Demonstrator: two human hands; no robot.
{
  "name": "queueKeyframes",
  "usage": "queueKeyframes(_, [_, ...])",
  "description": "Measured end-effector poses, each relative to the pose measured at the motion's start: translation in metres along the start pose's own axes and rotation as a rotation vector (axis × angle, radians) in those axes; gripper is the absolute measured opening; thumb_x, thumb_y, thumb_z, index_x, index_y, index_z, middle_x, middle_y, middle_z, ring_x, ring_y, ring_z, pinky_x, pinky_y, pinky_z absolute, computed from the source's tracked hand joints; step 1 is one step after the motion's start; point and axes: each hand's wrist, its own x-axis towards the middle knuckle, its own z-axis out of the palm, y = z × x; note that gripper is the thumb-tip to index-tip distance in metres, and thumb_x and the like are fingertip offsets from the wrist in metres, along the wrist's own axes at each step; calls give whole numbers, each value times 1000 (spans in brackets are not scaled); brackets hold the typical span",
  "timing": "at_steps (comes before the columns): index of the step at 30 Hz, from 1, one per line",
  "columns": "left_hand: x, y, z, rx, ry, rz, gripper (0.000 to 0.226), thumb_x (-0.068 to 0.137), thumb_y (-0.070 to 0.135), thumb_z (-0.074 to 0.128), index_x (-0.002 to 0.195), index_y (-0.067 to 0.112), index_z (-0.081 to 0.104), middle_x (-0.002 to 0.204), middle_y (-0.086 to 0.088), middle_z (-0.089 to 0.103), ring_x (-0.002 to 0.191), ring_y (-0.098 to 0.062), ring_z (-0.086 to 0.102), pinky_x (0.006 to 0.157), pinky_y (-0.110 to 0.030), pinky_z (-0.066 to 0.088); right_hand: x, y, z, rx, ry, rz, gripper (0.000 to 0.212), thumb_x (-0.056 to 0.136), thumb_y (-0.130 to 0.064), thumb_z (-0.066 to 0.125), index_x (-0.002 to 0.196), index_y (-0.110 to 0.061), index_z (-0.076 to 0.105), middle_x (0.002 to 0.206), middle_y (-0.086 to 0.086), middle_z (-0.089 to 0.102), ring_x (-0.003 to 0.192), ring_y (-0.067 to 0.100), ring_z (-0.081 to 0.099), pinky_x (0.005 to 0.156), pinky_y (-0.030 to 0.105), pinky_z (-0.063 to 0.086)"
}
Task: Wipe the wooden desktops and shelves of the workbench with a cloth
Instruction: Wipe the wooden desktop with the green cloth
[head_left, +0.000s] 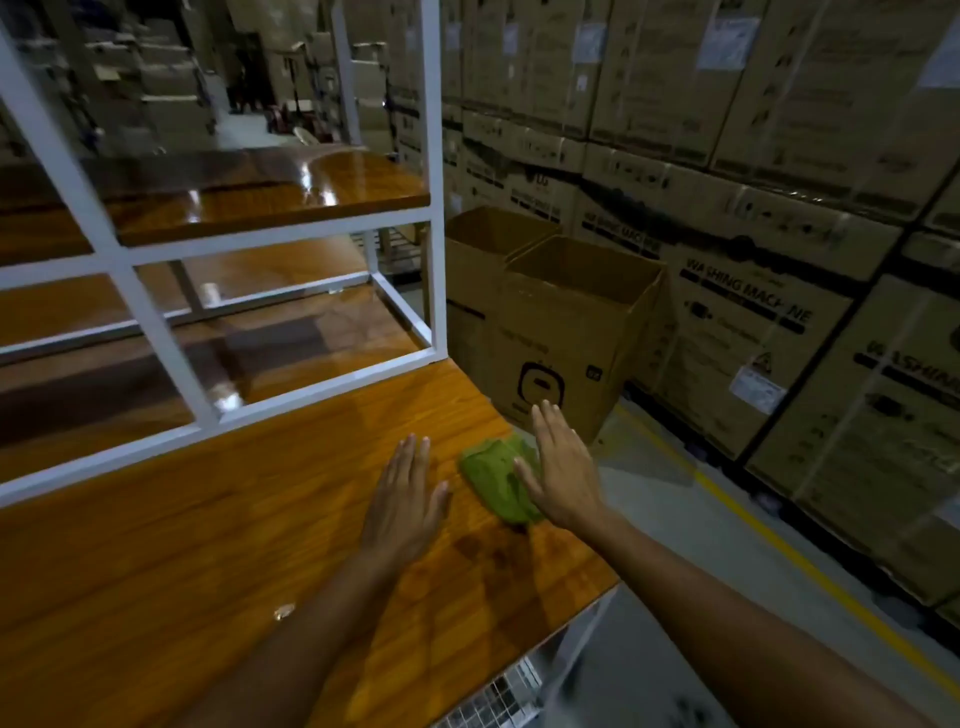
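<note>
View from a head camera, looking down at a glossy wooden desk (208, 571). A small green cloth (491, 475) lies crumpled on the desk near its right edge, about midway between near and far.

Both hands are open with straight fingers, palms down. The right hand (563, 467) is over the right part of the cloth, its thumb across the fabric; whether it presses down or only hovers cannot be told. The left hand (408, 493) is just left of the cloth, not touching it.

The cloth looks soft, light and limp, so it should fold and bunch readily. On such a shiny surface it would likely slide easily. A flat palm on top of the heap, or fingers gathered round its middle, seems the best hold. Being so close to the edge, it could be swept off.

Far left, a white metal frame (434, 156) carries a wooden shelf (260, 192). To the right, an open cardboard box (571, 322) stands on the floor before stacked cartons (753, 156).
</note>
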Motion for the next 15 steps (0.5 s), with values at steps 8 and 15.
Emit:
queueKeyframes(8, [-37, -26, 39, 123, -165, -140, 110, 73, 79, -22, 156, 18, 16, 165, -4, 3, 151, -16, -5, 120, -35, -5, 10, -1, 41, -104, -331, -98, 74, 101, -61, 21, 159, -16, 15, 168, 8, 0, 155, 24, 0, 124, 42, 10])
queueKeyframes(15, [-36, -25, 42, 135, -86, -133, 88, 88, 69, 3, 152, 16, 31, 163, -4, 17, 151, -18, 7, 121, -34, 1, 33, 10, 76, -94, -408, -203, 67, 102, -57, 9, 161, -24, 7, 165, 2, -13, 154, 22, -11, 126, 46, 0])
